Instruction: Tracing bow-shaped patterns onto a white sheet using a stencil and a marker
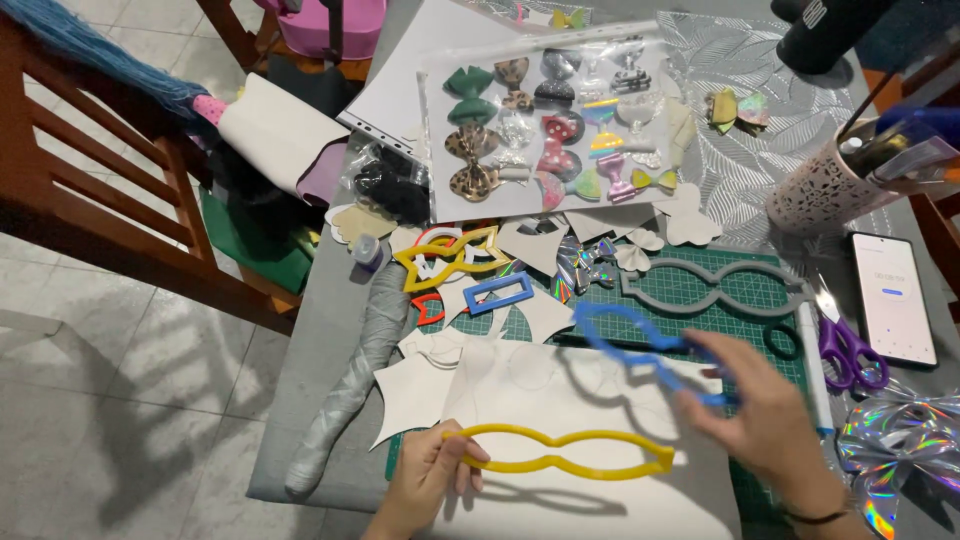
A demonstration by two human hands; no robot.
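Note:
My left hand [428, 477] pinches the left end of a long yellow wavy template [560, 450], held flat over a white sheet [560, 395] at the near edge. My right hand [762, 415] grips the right end of a blue bow-shaped template [640, 350], lifted slightly above the green cutting mat [770, 290]. The two outlines lie roughly parallel, blue behind yellow.
A grey template [700, 290], smaller yellow [450, 258], blue [497, 292] and red outlines lie on the mat. A plastic sleeve of finished bows [545, 125] sits behind. Purple scissors [848, 350], a phone [893, 297], a pen cup [830, 185] and holographic bow [895, 445] crowd the right; a wooden chair [110, 190] stands left.

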